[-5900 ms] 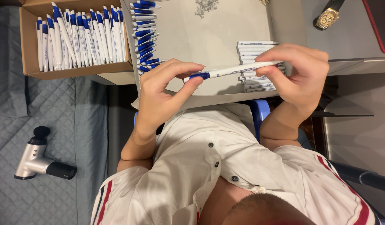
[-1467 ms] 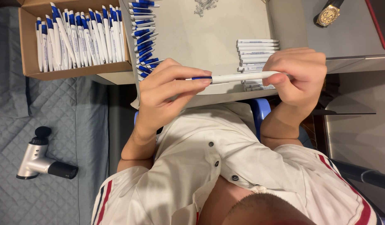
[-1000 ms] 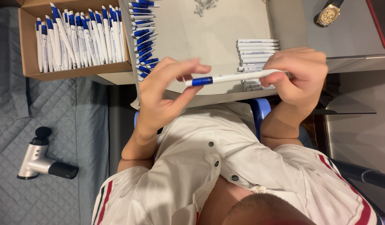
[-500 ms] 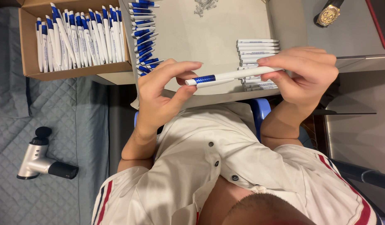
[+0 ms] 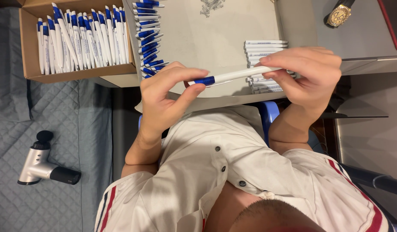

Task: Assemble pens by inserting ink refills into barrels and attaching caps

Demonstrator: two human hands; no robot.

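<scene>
Holding one white pen (image 5: 239, 75) level between both hands, just above the near edge of the counter (image 5: 215, 34), we judge the step in hand to be seating its blue end piece on the barrel. Our left hand (image 5: 164, 99) is curled, thumb and forefinger pinched on the blue end, the other fingers loosely folded. Our right hand (image 5: 306, 75) is closed around the white far end, fingers wrapped over the top and thumb beneath. The pen sits clear of the counter and touches nothing but the two hands. Behind the right hand lies a stack of plain white barrels (image 5: 265, 45). Beside the left hand a row of blue-tipped pens (image 5: 149, 38) runs up the counter's left edge. Further left an open cardboard box (image 5: 78, 73) holds many more white-and-blue pens (image 5: 78, 34), packed side by side. A gold wristwatch (image 5: 339, 15) lies well apart at the far right, and a grey massage gun (image 5: 39, 165) rests on the quilted cover (image 5: 69, 111) below the box. We cannot tell whether the blue piece is fully home. In our judgement the next move calls for keeping barrel and tip in line while both pinches stay firm
</scene>
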